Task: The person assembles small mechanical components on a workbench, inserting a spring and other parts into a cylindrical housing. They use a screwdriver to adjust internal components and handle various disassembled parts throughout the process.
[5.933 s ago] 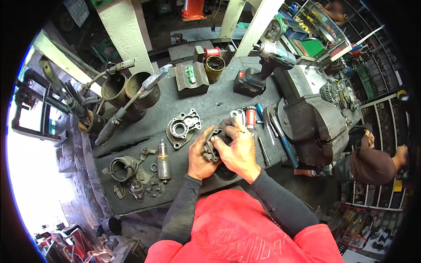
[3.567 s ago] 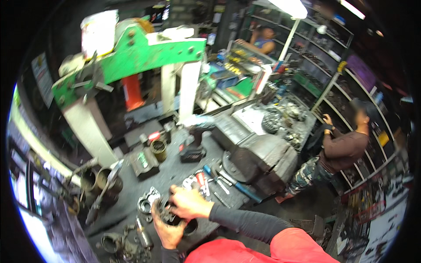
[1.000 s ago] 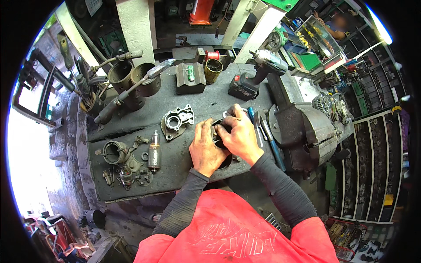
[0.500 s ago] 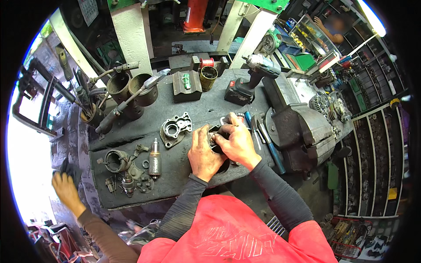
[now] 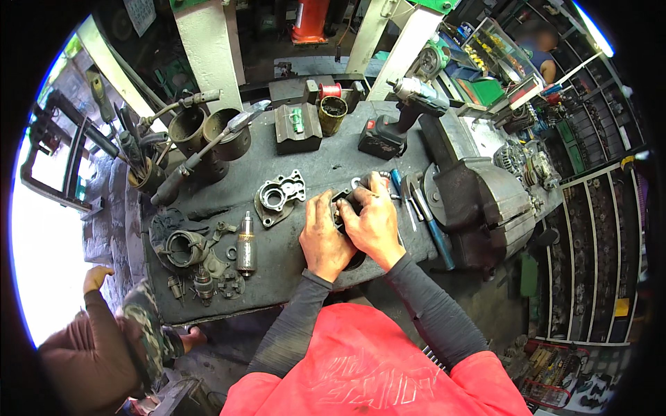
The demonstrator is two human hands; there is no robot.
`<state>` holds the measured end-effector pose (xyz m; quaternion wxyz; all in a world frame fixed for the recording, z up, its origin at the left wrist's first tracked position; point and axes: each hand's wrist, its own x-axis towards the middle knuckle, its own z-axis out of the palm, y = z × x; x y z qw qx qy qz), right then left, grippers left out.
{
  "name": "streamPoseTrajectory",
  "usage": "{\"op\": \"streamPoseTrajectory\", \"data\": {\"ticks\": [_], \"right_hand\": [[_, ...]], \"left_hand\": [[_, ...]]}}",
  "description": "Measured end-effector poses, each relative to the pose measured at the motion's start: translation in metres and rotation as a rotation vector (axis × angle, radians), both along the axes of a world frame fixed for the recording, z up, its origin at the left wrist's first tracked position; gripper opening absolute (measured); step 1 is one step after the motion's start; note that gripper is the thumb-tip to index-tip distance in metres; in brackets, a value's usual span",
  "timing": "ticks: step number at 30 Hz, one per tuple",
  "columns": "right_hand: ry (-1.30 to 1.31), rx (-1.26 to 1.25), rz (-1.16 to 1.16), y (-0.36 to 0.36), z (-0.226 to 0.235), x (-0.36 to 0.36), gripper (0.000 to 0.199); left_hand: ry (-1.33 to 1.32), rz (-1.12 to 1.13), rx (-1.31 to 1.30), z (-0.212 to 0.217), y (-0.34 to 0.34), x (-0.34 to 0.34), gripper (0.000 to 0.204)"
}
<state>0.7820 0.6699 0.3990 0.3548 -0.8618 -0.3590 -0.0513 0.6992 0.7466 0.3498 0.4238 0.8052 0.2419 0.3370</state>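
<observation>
Both my hands are close together at the bench's near middle, over a dark, round, hollow metal part (image 5: 356, 262). My left hand (image 5: 326, 239) wraps round its left side. My right hand (image 5: 374, 225) bends over the top, thumb and fingers pressed in toward a small brass-coloured piece (image 5: 338, 212); my fingers hide most of it. Just left and beyond is a cast aluminium end housing (image 5: 277, 195). A motor armature (image 5: 245, 251) stands upright further left, beside a cylindrical housing (image 5: 184, 248) and a small gear assembly (image 5: 203, 284).
A cordless impact wrench (image 5: 409, 114) stands at the back right, near a large bench vise (image 5: 479, 201). Blue-handled pliers (image 5: 437, 239) lie right of my hands. Metal cups (image 5: 225, 135) and a torch (image 5: 201, 156) sit back left. A co-worker (image 5: 90, 347) is at lower left.
The co-worker's hand has drawn back toward the lower left, and the dark cloth it held now lies on the bench by the cylindrical housing. My hands stay on the part, fingers slightly shifted.
</observation>
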Motion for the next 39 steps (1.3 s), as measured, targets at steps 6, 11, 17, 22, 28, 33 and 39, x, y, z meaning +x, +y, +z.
{"op": "streamPoseTrajectory", "data": {"ticks": [6, 11, 17, 22, 28, 33, 39], "right_hand": [[0.058, -0.040, 0.153, -0.004, 0.004, 0.010, 0.025], [0.055, -0.009, 0.097, 0.002, 0.002, 0.007, 0.025], [0.175, -0.188, 0.331, -0.007, 0.025, 0.036, 0.027], [0.433, -0.212, 0.074, -0.027, 0.052, 0.045, 0.032], [0.177, -0.180, 0.232, -0.036, 0.050, 0.047, 0.024], [0.135, -0.275, 0.398, -0.033, 0.054, 0.044, 0.026], [0.403, 0.020, 0.294, -0.072, 0.091, 0.032, 0.027]], "left_hand": [[-0.023, -0.013, -0.015, 0.000, -0.001, 0.000, 0.067], [-0.009, 0.010, 0.005, 0.002, 0.000, -0.001, 0.067], [0.004, -0.036, -0.022, 0.003, -0.002, -0.001, 0.089], [0.094, -0.075, -0.060, 0.006, 0.000, -0.005, 0.101], [-0.017, -0.001, -0.043, 0.012, -0.002, -0.017, 0.109], [0.022, -0.047, 0.001, 0.031, -0.006, -0.016, 0.100], [-0.205, -0.177, -0.447, 0.070, 0.000, -0.048, 0.029]]}}
